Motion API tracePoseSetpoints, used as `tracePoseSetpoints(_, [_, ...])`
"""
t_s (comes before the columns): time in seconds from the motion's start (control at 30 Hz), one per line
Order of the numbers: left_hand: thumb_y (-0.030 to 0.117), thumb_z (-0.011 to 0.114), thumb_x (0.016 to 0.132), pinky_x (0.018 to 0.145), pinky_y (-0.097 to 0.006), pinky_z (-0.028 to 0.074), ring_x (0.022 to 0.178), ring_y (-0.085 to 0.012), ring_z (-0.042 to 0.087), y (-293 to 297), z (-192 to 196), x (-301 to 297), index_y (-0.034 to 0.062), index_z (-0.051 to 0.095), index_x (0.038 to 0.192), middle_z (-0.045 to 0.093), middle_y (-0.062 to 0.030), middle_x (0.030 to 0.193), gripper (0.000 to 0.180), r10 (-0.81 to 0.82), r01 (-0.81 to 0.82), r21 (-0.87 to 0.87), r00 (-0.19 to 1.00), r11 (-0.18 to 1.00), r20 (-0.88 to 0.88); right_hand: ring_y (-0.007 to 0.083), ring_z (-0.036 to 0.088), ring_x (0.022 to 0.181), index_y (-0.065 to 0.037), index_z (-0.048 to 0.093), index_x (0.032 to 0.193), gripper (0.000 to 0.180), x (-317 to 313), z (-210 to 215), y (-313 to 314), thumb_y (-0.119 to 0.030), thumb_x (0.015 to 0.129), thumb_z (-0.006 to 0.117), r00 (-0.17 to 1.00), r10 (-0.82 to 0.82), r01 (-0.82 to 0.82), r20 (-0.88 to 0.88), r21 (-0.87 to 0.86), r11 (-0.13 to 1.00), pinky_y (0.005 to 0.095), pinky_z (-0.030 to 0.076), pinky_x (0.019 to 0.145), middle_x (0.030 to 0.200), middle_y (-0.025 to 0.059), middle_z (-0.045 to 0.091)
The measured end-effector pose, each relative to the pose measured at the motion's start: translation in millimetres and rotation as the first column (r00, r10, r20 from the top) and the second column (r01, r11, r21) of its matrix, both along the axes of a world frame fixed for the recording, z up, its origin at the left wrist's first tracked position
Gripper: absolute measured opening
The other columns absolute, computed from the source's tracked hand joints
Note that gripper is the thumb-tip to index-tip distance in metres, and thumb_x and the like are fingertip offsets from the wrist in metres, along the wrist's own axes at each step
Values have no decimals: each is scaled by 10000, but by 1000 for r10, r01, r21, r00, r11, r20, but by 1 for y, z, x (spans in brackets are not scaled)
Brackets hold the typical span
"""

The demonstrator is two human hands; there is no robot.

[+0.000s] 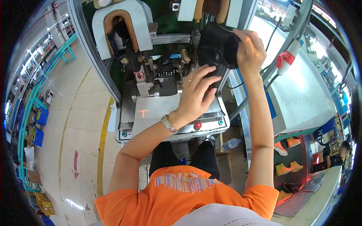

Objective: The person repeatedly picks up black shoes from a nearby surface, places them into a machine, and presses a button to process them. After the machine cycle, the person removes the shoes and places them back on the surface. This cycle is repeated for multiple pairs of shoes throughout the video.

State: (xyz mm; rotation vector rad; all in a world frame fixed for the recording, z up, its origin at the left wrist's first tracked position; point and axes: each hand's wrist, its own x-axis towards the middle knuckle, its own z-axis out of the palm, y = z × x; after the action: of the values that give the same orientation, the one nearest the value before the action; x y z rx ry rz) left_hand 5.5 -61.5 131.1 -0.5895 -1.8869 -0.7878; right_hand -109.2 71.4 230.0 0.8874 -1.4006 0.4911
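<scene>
My right hand [250, 52] grips the right edge of a black shoe upper [217, 43] at the right station of a machine. Its fingers bend over the edge, and the thumb is hidden. Just below the upper, my left hand [199, 89] has its fingers apart and slightly curled. Those fingertips are close to the upper's lower end; whether they touch it I cannot tell. At the left station, another dark shoe piece [120, 37] sits inside a tan-lined, white arched clamp [147, 22].
The machine's front ledge carries a red button [197, 125] and green buttons [123, 134] near its corners. A red-and-white plug connector [286, 60] hangs at right. Orange and yellow shoes [288, 168] sit on a dark conveyor. A plastic bottle [231, 144] lies low at right.
</scene>
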Motion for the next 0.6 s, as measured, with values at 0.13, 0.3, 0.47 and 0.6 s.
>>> tracePoseSetpoints(0.13, [19, 594, 716, 905, -399, 352, 1075, -298, 449, 7, -3, -4, 79, 556, 1011, 483, -87, 1170, 303, 25, -31, -131, 999, 991, -48, 253, 540, 705, -86, 616, 932, 285, -4, -5, -6, 25, 675, 565, 994, 60, -77, 91, 204, 976, 337, 433, 625, 824, 63, 557])
tracePoseSetpoints(0.3, [80, 552, 763, 858, -396, 376, 992, -248, 490, 3, -4, -8, 83, 517, 1107, 457, -96, 1185, 346, 129, -84, -246, 977, 966, 171, 194, 533, 700, -46, 595, 1041, 333, 16, -18, 1, -12, 710, 614, 829, 253, -289, 499, -6, 957, 267, 418, 651, 857, 88, 562])
tracePoseSetpoints(0.47, [74, 558, 754, 691, -333, 468, 819, -227, 571, 8, 11, -14, 78, 543, 1068, 498, -76, 1086, 314, 169, -163, -148, 985, 975, 27, 71, 505, 736, 14, 531, 1102, 298, -15, -125, 5, -140, 848, 562, 461, 673, -132, 579, -705, 697, 205, 411, 634, 925, 37, 566])
tracePoseSetpoints(0.6, [50, 544, 738, 552, -287, 491, 662, -209, 601, 4, 20, -37, 80, 598, 946, 536, -26, 964, 217, 235, -226, -228, 972, 947, 12, 80, 492, 522, -93, 556, 932, 261, -63, -221, -16, -335, 837, 574, -641, 760, 167, 110, -946, 277, 203, 379, 495, 722, 0, 549])
